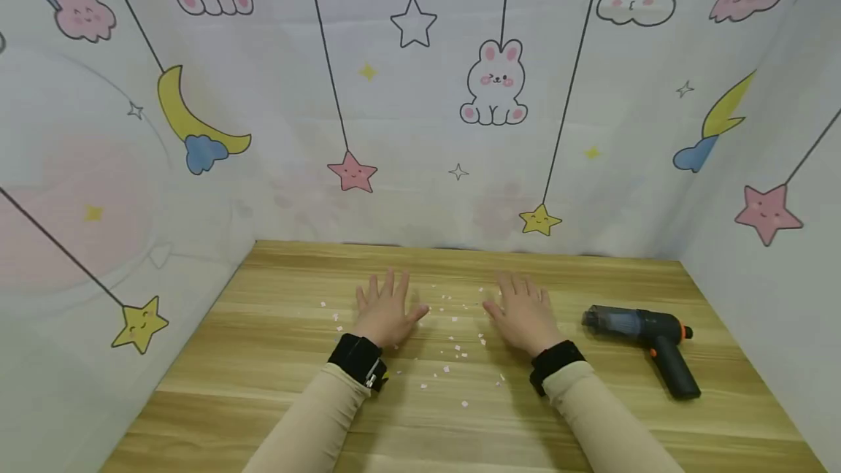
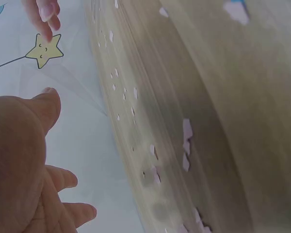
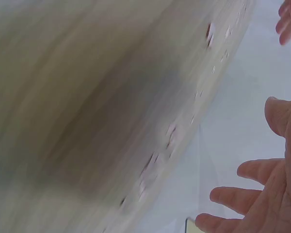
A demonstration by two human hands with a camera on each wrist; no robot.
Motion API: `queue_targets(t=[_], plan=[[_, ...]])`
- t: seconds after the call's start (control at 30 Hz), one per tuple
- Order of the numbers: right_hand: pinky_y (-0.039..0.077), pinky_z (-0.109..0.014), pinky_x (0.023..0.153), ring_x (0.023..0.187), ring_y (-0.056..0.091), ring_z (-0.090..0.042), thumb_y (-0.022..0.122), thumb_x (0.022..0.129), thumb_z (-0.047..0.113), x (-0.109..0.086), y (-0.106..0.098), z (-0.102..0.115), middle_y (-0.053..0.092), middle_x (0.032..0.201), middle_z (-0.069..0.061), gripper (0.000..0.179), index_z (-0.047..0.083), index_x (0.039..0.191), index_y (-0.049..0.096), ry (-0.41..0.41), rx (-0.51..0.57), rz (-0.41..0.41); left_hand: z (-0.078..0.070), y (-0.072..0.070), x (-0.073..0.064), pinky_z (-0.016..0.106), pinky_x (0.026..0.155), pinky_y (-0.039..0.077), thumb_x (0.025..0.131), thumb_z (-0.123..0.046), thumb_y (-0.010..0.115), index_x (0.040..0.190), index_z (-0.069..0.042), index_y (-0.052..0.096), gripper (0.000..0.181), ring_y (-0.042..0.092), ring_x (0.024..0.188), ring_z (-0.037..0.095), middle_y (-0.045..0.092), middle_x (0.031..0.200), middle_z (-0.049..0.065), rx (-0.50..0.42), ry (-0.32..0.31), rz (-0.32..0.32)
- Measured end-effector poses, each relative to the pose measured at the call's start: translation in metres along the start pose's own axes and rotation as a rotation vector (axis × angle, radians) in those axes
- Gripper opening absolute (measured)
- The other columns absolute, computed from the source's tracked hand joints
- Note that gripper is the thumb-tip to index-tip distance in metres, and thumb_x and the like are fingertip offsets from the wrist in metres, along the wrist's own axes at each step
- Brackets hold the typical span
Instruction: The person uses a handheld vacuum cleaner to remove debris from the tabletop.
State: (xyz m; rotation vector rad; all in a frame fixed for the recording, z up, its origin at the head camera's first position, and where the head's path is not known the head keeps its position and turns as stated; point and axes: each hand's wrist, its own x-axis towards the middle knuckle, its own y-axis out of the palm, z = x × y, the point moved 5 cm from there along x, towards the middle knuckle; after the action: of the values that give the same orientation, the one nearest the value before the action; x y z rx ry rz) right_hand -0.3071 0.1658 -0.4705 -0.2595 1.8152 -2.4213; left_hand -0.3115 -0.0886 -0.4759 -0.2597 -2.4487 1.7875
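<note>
Tiny, pale, angular scraps (paper, perhaps) lie scattered.

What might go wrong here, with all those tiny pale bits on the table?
The loose bits might scatter if the left hand or right hand, both spread above the table, sweeps quickly. Being so small, some could be overlooked. The black handheld tool lies right of the right hand, so an outward swing might bump it.

Bright, soft light; faint shadows on tabletop; right wrist view blurred.
</note>
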Motion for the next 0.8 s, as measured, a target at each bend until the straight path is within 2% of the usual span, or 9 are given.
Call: queue_targets(t=[0.13,0.33,0.43,0.5,0.57,0.6,0.67,0.73,0.8], plan=[[0.014,-0.068,0.106,0.137,0.019,-0.05,0.043,0.101,0.048,-0.01,-0.017,-0.03,0.029,0.149,-0.026,0.067,0.004,0.15,0.03,0.027,0.004,-0.027,-0.001,0.005,-0.001,0.067,0.108,0.0,0.094,-0.064,0.042,0.155,-0.018,0.019,0.08,0.002,0.142,0.046,0.011,0.159,0.017,0.003,0.003,0.005],[0.015,-0.071,0.103,0.131,0.021,-0.057,0.046,0.099,0.049,-0.03,-0.055,-0.089,0.025,0.146,-0.035,0.076,-0.004,0.148,0.024,0.128,-0.008,-0.065,-0.007,0.011,-0.001,0.069,0.107,0.002,0.095,-0.065,0.039,0.156,-0.018,0.016,0.08,0.003,0.142,0.048,0.011,0.159,0.017,0.014,0.036,0.009],[0.024,-0.072,0.096,0.12,0.028,-0.062,0.051,0.095,0.053,-0.044,-0.068,-0.118,0.03,0.135,-0.043,0.085,-0.012,0.143,0.025,0.204,-0.037,-0.13,-0.008,0.012,-0.003,0.069,0.107,0.002,0.096,-0.063,0.04,0.156,-0.017,0.016,0.079,0.002,0.142,0.048,0.01,0.159,0.018,0.01,0.043,0.019],[0.036,-0.068,0.084,0.104,0.039,-0.063,0.054,0.091,0.06,-0.056,-0.076,-0.135,0.038,0.117,-0.047,0.093,-0.02,0.132,0.031,0.305,-0.077,-0.155,-0.009,0.012,-0.005,0.069,0.107,0.002,0.096,-0.061,0.04,0.156,-0.016,0.017,0.078,0.002,0.142,0.048,0.01,0.159,0.018,0.007,0.046,0.028],[0.044,-0.06,0.07,0.09,0.045,-0.06,0.051,0.086,0.071,-0.068,-0.082,-0.152,0.04,0.099,-0.046,0.106,-0.029,0.118,0.033,0.438,-0.105,-0.118,-0.01,0.011,-0.007,0.069,0.107,0.002,0.097,-0.06,0.041,0.155,-0.016,0.019,0.077,0.002,0.142,0.048,0.011,0.159,0.019,0.005,0.047,0.034],[0.044,-0.056,0.066,0.084,0.047,-0.057,0.048,0.084,0.075,-0.073,-0.084,-0.159,0.04,0.093,-0.045,0.108,-0.03,0.108,0.038,0.488,-0.122,-0.077,-0.011,0.01,-0.007,0.069,0.107,0.003,0.097,-0.06,0.041,0.155,-0.015,0.019,0.077,0.002,0.142,0.048,0.011,0.158,0.019,0.001,0.048,0.035],[0.044,-0.049,0.059,0.075,0.05,-0.051,0.044,0.079,0.082,-0.081,-0.087,-0.171,0.04,0.084,-0.041,0.116,-0.032,0.097,0.039,0.56,-0.145,0.02,-0.012,0.009,-0.008,0.069,0.107,0.003,0.097,-0.06,0.041,0.155,-0.015,0.019,0.077,0.002,0.142,0.048,0.01,0.158,0.019,0.002,0.046,0.04],[0.047,-0.047,0.061,0.074,0.052,-0.046,0.042,0.076,0.086,-0.087,-0.087,-0.18,0.043,0.083,-0.041,0.119,-0.032,0.092,0.045,0.582,-0.122,0.114,-0.012,0.009,-0.009,0.069,0.107,0.003,0.097,-0.059,0.041,0.155,-0.015,0.02,0.076,0.002,0.142,0.048,0.011,0.158,0.019,0.0,0.046,0.039],[0.049,-0.05,0.066,0.075,0.054,-0.045,0.046,0.074,0.086,-0.089,-0.086,-0.187,0.048,0.086,-0.042,0.113,-0.026,0.087,0.056,0.543,-0.103,0.18,-0.011,0.009,-0.009,0.069,0.107,0.003,0.097,-0.059,0.041,0.155,-0.014,0.02,0.076,0.003,0.142,0.048,0.011,0.158,0.02,0.0,0.047,0.037]])
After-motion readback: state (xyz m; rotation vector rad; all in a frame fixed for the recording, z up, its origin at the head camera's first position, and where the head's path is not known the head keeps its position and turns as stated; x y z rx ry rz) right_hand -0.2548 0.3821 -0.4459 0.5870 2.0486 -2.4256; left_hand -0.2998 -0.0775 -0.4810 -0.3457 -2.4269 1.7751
